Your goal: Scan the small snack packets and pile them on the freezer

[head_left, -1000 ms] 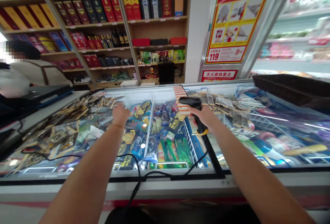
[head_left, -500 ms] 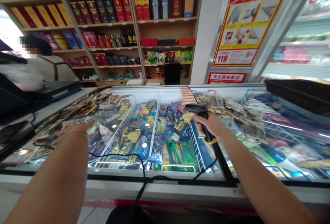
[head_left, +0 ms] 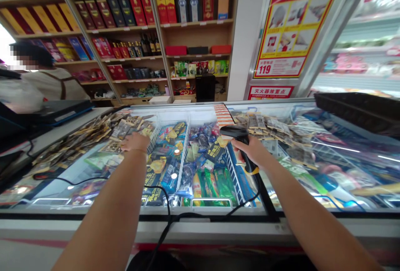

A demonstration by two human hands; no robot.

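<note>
Could snag slack cable on packets by swinging scanner leftward, with right hand fingers clamped round it, left hand fingers impossible to tell.

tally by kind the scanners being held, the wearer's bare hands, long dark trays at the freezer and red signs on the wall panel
Scanner in a hand: 1
Bare hands, left hand and right hand: 2
Dark tray: 1
Red signs, large sign and small sign: 2
Total: 6
</note>
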